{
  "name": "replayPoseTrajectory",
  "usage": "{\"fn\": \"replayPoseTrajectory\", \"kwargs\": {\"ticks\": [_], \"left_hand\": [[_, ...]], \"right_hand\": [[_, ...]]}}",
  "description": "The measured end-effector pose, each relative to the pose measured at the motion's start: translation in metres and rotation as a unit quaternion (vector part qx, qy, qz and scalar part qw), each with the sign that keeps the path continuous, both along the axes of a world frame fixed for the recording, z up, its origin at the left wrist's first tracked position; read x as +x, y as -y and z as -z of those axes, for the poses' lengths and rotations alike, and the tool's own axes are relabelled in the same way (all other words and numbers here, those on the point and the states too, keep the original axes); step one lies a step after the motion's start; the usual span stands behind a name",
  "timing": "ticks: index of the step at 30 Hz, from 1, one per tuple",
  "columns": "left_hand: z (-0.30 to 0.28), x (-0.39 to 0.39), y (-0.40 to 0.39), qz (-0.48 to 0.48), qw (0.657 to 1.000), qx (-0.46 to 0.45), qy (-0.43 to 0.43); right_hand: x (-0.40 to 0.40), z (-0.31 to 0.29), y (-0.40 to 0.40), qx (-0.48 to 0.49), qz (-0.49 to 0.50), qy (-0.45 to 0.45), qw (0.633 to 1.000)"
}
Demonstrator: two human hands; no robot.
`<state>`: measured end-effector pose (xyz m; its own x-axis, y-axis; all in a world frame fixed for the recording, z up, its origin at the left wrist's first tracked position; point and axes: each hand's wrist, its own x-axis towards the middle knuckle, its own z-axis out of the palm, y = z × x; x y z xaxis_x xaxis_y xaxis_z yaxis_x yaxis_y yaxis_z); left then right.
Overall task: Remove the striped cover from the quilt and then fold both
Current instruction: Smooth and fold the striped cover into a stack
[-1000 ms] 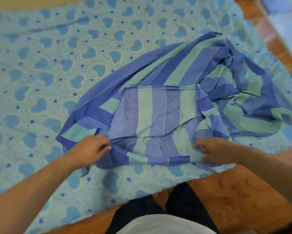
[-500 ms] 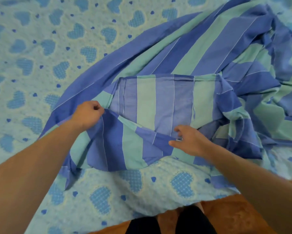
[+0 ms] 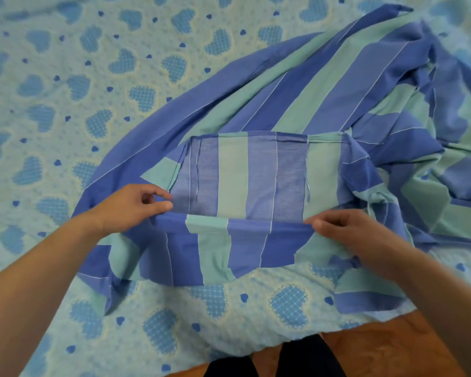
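- Quilt (image 3: pixel 65 110), pale blue with hearts, lies flat under everything and fills the scene's left and far side.
- Your left hand (image 3: pixel 131 208) pinches the near hem of the striped cover (image 3: pixel 337 85) at its left end.
- That cover stretches from near-left to far-right, bunched at the right, its opening gaping between your hands.
- Your right hand (image 3: pixel 346 229) grips the same hem.
- Wooden floor (image 3: pixel 378 349) shows nearest you.

a brown wooden floor (image 3: pixel 365 352) shows along the bottom edge of the view.
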<state>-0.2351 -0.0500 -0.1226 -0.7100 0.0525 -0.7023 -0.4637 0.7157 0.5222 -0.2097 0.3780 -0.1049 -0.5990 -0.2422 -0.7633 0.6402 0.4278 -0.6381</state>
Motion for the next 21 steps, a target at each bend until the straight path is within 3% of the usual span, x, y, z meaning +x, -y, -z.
{"fn": "replayPoseTrajectory", "kwargs": {"ticks": [2,4,8,15,18,21], "left_hand": [[-0.022,-0.005,-0.004,0.001,0.998,0.054,0.037],[-0.038,-0.007,-0.005,0.024,0.992,0.095,0.078],[-0.049,-0.007,-0.007,0.070,0.989,0.083,0.098],[-0.013,-0.049,-0.025,0.017,0.997,0.003,-0.072],[0.029,-0.087,-0.043,0.028,0.990,-0.053,-0.125],[0.075,-0.117,-0.052,0.049,0.985,-0.124,-0.113]], "right_hand": [[-0.012,-0.007,-0.006,0.001,-0.016,-0.029,0.999],[-0.027,-0.006,-0.010,0.069,-0.056,-0.108,0.990],[-0.046,-0.002,-0.007,0.156,-0.155,-0.203,0.954],[-0.085,0.030,0.000,0.184,-0.156,-0.233,0.942],[-0.128,0.057,0.003,0.269,-0.169,-0.260,0.912],[-0.164,0.087,0.006,0.351,-0.219,-0.299,0.860]]}}
